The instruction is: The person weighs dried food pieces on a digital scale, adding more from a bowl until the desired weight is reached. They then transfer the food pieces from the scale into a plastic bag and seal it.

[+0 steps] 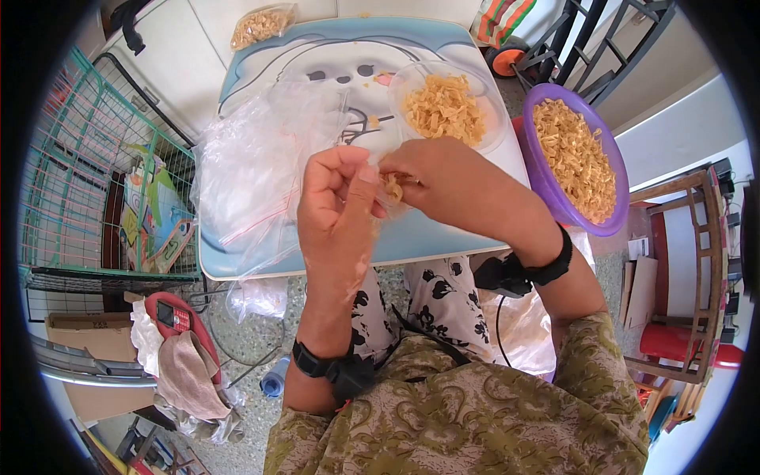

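Over the near middle of the table, my left hand [340,198] has its fingers curled in, pinching what looks like a small clear plastic bag [389,210]. My right hand [447,178] meets it from the right, its fingers closed around some dried yellow pieces [393,188] at the bag's mouth. The bag is mostly hidden between the two hands. Just beyond my right hand, a clear plastic tray [497,131] holds a heap of the same dried yellow pieces [445,109]. To the left of my left hand lies a loose pile of clear zip bags [257,170].
A purple basin [546,194] full of dried pieces stands right of the table [380,252]. A filled bag [263,26] rests at the back edge. A green wire cage [103,174] is at left. Below it, a red stool [207,336] carries cloths and a phone [172,317].
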Demonstrator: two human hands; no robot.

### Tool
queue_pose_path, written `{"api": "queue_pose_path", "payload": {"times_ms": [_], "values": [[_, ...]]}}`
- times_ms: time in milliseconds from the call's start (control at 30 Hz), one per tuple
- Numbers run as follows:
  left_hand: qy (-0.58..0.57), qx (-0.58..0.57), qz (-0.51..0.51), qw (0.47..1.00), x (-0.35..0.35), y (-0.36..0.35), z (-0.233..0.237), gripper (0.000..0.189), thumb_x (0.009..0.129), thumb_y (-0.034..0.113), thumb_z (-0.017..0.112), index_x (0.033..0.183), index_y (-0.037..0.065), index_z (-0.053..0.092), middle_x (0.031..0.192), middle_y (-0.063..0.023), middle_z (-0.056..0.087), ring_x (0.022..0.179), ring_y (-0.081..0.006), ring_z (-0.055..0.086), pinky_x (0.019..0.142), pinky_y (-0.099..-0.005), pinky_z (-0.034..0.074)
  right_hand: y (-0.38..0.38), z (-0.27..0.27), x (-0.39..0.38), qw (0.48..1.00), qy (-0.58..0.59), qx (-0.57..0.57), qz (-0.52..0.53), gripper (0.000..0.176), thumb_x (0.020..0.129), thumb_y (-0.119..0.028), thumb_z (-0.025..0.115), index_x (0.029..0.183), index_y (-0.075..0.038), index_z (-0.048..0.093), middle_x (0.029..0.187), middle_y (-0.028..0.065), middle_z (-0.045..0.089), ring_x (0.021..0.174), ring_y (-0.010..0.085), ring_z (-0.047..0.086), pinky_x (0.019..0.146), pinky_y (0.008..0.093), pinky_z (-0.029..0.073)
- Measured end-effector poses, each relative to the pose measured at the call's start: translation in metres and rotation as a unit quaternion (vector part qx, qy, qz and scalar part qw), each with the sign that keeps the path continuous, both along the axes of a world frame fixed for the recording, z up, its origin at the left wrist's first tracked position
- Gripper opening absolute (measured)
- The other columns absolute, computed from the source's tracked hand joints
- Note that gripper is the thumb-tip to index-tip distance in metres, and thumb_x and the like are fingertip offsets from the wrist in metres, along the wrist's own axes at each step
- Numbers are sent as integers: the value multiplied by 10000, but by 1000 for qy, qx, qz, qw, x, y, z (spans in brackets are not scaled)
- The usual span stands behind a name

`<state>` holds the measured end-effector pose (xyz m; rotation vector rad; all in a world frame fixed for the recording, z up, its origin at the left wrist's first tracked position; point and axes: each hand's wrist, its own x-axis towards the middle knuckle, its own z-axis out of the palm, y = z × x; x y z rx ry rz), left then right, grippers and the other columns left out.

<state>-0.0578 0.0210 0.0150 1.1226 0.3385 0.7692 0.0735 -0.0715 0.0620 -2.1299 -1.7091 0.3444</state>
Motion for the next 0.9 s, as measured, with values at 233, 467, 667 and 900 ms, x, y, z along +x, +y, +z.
{"api": "queue_pose_path", "payload": {"times_ms": [233, 467, 667, 900], "values": [[7, -14, 6, 1000, -2, 4, -1, 182, 957, 89, 600, 1120, 32, 542, 886, -15, 594, 733, -61, 540, 635, -203, 430, -5, 13, -1, 985, 156, 64, 46, 200, 847, -141, 572, 986, -20, 650, 919, 180, 657, 896, 360, 631, 786, 439, 498], [-17, 14, -19, 1000, -1, -3, 2, 158, 952, 73, 604, 1099, 36, 560, 888, 0, 588, 732, -49, 518, 633, -197, 411, 2, -7, 2, 999, -1, -15, 34, 148, 826, -89, 598, 928, 5, 649, 839, 166, 629, 774, 350, 637, 687, 408, 494], [25, -6, 45, 999, -5, 10, 2, 154, 950, 70, 607, 1095, 37, 569, 895, 9, 582, 739, -43, 490, 650, -188, 401, -4, 2, 1, 988, 132, 79, -12, 169, 826, -153, 613, 859, 12, 624, 810, 196, 660, 760, 343, 657, 689, 405, 518], [40, 11, 35, 999, -7, 9, 3, 154, 953, 70, 610, 1098, 37, 568, 913, 8, 581, 808, -43, 513, 726, -174, 408, -3, -1, -5, 987, 133, 90, -14, 130, 839, -92, 667, 863, 12, 594, 770, 129, 624, 712, 256, 642, 685, 321, 512]]}}
